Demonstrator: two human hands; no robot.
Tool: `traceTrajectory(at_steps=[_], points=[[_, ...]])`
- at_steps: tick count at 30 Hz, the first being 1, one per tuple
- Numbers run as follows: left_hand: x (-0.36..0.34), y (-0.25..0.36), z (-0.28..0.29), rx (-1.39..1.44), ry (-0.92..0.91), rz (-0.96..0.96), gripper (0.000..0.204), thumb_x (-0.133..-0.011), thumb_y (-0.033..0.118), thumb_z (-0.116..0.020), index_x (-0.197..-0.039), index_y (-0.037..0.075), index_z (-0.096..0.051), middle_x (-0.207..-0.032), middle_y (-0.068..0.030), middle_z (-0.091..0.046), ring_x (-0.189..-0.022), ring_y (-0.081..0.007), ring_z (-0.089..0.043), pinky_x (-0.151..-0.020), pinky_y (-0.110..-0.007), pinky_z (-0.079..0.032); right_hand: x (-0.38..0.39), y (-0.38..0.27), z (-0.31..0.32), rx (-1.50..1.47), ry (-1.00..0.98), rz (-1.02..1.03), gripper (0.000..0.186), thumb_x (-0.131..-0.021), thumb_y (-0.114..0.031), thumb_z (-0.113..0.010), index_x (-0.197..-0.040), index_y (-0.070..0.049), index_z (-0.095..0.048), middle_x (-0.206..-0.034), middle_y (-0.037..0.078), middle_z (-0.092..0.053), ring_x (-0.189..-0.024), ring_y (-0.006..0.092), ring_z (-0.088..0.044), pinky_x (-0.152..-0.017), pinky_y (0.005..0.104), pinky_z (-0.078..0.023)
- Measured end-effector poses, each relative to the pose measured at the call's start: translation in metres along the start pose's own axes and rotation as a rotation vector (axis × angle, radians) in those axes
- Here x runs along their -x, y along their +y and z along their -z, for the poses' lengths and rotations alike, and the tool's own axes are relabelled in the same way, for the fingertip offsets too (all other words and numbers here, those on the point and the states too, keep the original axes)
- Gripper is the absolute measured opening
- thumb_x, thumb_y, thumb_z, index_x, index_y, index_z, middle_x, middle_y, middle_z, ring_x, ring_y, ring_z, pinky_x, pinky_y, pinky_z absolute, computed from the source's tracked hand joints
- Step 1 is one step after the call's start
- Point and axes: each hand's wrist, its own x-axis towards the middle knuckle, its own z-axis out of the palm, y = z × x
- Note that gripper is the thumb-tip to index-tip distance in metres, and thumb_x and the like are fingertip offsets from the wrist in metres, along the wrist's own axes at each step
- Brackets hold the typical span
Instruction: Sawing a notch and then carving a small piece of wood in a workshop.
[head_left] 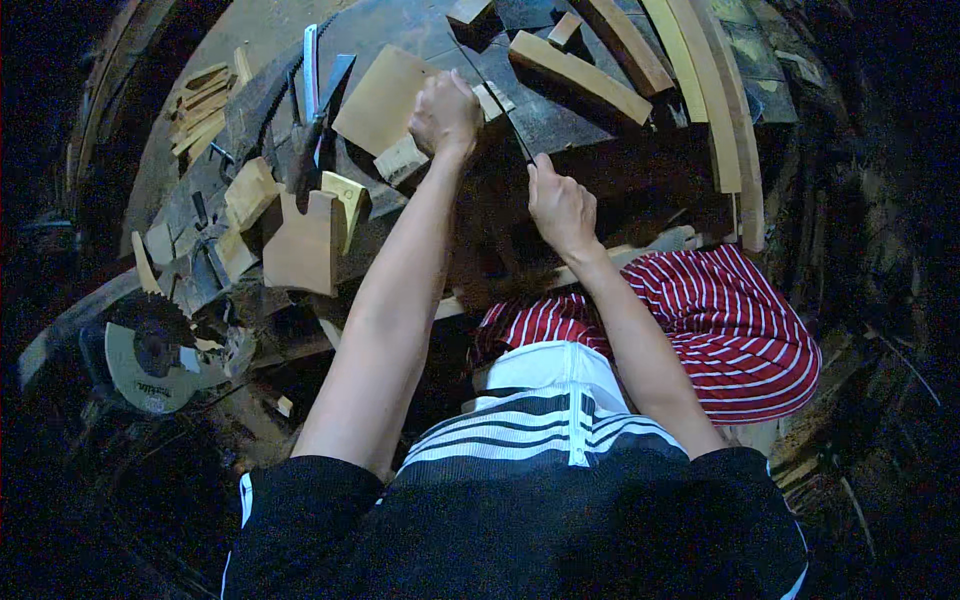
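My right hand point(562, 210) is closed round the near end of a long thin dark tool point(510, 122). It could be a file or a narrow saw; I cannot tell which. The tool slants away to the upper left, across the right end of a pale wood block point(402, 161). Over the middle of that block my left hand point(447, 115) is clenched, holding it down on the workbench point(400, 30). Its fingertips are hidden. A flat tan board point(383, 100) lies just beyond the block, beside the left hand.
Wood beams point(580, 78) lie at the far right, with long curved strips point(705, 95) beyond. On the left are a toothed saw point(283, 90), a light-blue-edged tool point(311, 75), wood offcuts point(250, 193) and a notched block point(303, 240). A power saw point(150, 368) sits lower left.
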Motion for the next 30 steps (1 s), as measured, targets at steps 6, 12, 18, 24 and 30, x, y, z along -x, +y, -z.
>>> traceTrajectory(at_steps=[6, 12, 18, 24, 30], points=[[0.008, 0.001, -0.001, 0.039, 0.033, -0.071, 0.029, -0.086, 0.034, -0.048, -0.077, 0.01, -0.064, -0.08, -0.0091, -0.063, -0.075, -0.0269, -0.062, -0.061, -0.042, -0.05, 0.025, 0.012, -0.005, -0.021, -0.078, -0.027, 0.018, -0.094, -0.025, -0.042, -0.088, -0.008, -0.047, -0.058, 0.019, -0.06, -0.056, 0.038, -0.062, -0.048, 0.0501, -0.049], [0.005, 0.006, 0.0, 0.006, -0.019, -0.099, 0.028, -0.087, 0.03, -0.048, -0.077, 0.009, -0.063, -0.081, -0.01, -0.063, -0.074, -0.0271, -0.062, -0.063, -0.04, -0.049, 0.009, 0.007, -0.014, -0.085, -0.038, -0.026, 0.018, -0.093, -0.024, -0.041, -0.09, -0.007, -0.047, -0.061, 0.02, -0.061, -0.057, 0.0389, -0.061, -0.049, 0.0512, -0.048], [0.003, -0.002, -0.008, 0.022, 0.079, -0.098, 0.029, -0.087, 0.029, -0.049, -0.073, 0.008, -0.064, -0.079, -0.0117, -0.063, -0.073, -0.029, -0.062, -0.063, -0.04, -0.049, 0.031, 0.011, -0.004, -0.114, -0.113, -0.081, 0.02, -0.093, -0.025, -0.041, -0.088, -0.007, -0.048, -0.06, 0.022, -0.059, -0.056, 0.0404, -0.061, -0.05, 0.0514, -0.048], [-0.003, 0.004, -0.009, 0.056, 0.047, -0.12, 0.029, -0.087, 0.03, -0.049, -0.074, 0.009, -0.064, -0.08, -0.0112, -0.063, -0.074, -0.0288, -0.062, -0.062, -0.041, -0.049, -0.04, -0.001, -0.01, -0.128, -0.028, -0.007, 0.02, -0.093, -0.024, -0.04, -0.089, -0.007, -0.05, -0.064, 0.022, -0.061, -0.061, 0.0415, -0.062, -0.053, 0.053, -0.049], [0.009, 0.008, 0.009, 0.024, 0.005, -0.052, 0.027, -0.088, 0.029, -0.048, -0.078, 0.008, -0.063, -0.08, -0.0107, -0.063, -0.077, -0.028, -0.061, -0.064, -0.041, -0.049, 0.004, 0.002, 0.001, -0.141, -0.117, -0.09, 0.023, -0.094, -0.026, -0.04, -0.094, -0.005, -0.051, -0.063, 0.025, -0.058, -0.062, 0.0453, -0.058, -0.056, 0.0539, -0.048]])
